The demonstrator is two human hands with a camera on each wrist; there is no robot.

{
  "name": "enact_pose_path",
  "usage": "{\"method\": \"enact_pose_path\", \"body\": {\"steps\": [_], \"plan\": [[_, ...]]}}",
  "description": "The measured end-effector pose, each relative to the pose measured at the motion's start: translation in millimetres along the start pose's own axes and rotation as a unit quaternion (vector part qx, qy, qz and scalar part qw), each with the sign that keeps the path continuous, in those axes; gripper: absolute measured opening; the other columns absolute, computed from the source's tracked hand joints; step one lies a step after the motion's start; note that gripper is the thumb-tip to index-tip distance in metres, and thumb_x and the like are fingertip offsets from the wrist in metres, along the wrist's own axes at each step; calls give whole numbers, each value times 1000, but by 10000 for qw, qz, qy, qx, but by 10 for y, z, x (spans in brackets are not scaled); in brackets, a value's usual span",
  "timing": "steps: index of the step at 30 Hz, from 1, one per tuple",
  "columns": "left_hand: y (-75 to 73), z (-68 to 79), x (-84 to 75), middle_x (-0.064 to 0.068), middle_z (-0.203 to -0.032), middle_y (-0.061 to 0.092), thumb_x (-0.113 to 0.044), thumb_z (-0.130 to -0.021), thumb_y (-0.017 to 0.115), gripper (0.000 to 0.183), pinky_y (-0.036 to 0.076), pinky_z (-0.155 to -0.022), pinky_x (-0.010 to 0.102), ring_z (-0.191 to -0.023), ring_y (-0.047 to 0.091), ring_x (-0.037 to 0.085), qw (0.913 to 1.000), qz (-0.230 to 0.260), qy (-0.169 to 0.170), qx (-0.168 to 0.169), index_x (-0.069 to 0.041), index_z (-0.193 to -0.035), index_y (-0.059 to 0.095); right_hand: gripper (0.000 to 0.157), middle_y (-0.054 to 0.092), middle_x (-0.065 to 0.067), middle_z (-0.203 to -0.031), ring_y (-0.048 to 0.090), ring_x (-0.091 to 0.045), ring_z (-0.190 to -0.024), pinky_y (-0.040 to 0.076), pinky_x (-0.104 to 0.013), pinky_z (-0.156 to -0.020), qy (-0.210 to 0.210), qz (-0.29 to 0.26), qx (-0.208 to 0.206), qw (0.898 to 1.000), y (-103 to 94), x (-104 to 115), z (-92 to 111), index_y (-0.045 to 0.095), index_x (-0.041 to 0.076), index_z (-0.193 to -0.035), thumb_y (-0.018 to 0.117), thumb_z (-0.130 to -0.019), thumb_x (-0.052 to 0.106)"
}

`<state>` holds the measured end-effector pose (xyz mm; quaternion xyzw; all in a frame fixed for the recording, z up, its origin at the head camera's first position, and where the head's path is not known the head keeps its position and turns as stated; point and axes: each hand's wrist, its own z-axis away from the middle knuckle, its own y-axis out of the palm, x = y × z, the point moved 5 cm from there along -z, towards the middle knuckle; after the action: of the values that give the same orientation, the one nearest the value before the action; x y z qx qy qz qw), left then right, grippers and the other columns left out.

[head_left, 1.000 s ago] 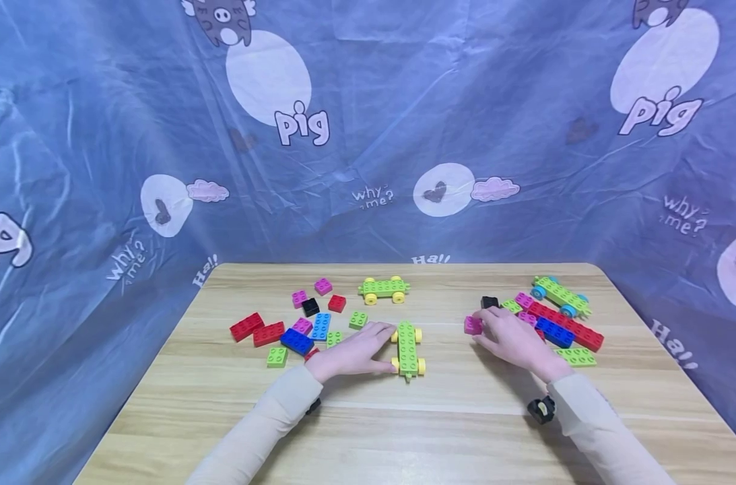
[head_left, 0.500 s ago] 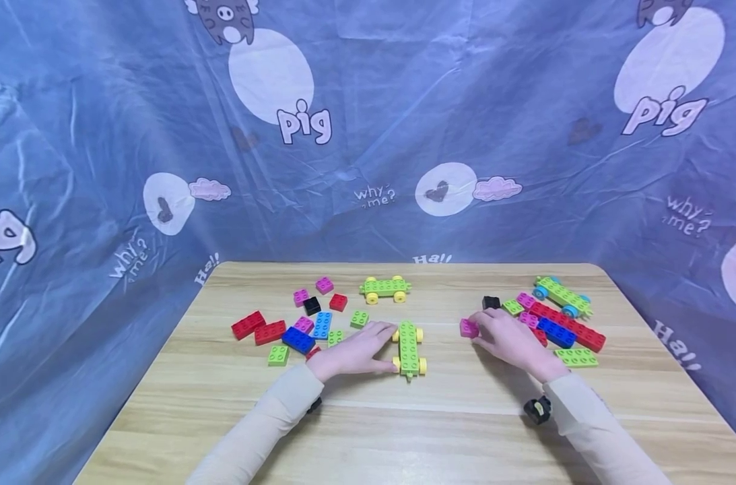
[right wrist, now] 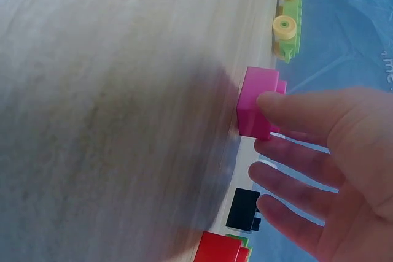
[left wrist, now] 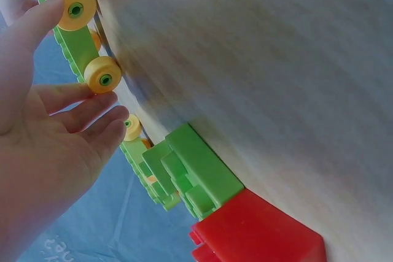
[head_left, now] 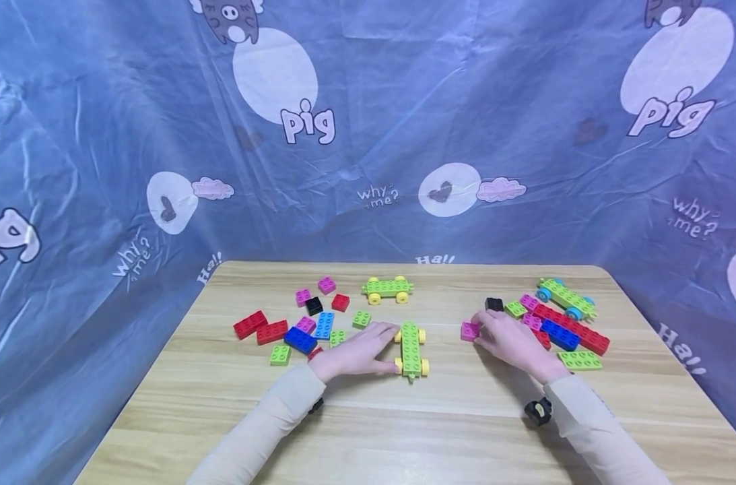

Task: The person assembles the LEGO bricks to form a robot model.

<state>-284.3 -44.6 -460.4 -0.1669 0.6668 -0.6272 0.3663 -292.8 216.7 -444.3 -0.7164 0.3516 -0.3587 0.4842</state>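
Note:
In the head view my left hand point(head_left: 360, 351) rests beside a lime-green wheeled car base point(head_left: 411, 350) with yellow wheels. Its thumb touches the near wheel and its forefinger the far one, as the left wrist view shows; the other fingers are loosely bent. My right hand point(head_left: 513, 341) pinches a small pink brick point(right wrist: 255, 104) between thumb and forefinger, low over the table, with the remaining fingers spread. Behind that hand sits a black brick point(head_left: 494, 304). Part of the pink brick is hidden by the thumb.
A second yellow-wheeled base point(head_left: 388, 289) stands farther back, and a blue-wheeled one point(head_left: 566, 298) at the back right. Loose bricks lie to the left, among them a dark blue brick point(head_left: 300, 340). On the right are long red bricks point(head_left: 588, 337) and a flat green plate point(head_left: 580, 360).
The right hand has shifted the pink brick slightly left, away from the right-hand bricks, and a little closer to me. My left hand stays beside the car base. The head view has drifted slightly.

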Motion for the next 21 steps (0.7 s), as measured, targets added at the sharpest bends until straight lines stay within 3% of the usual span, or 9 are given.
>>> {"method": "enact_pose_path", "body": {"steps": [8,21], "plan": [[8,4,-2,11,-151,32,-52,-86,58,85,21,-119,41,-140,31,23,10000,60,-24,38,-3,-147,26,30,68,-7,-91,64,-21,-84,56,-39,-73,9,72,-91,9999,15,1,-5,67,6,-99,77,-75,19],[28,-11,20,11,-150,34,-52,-85,59,84,24,-119,40,-139,33,23,10000,-30,40,-55,-2,-146,27,27,69,-6,-98,66,-22,-90,56,-39,-77,-8,-511,-126,9986,40,54,-55,68,9,-101,74,-77,20]]}}
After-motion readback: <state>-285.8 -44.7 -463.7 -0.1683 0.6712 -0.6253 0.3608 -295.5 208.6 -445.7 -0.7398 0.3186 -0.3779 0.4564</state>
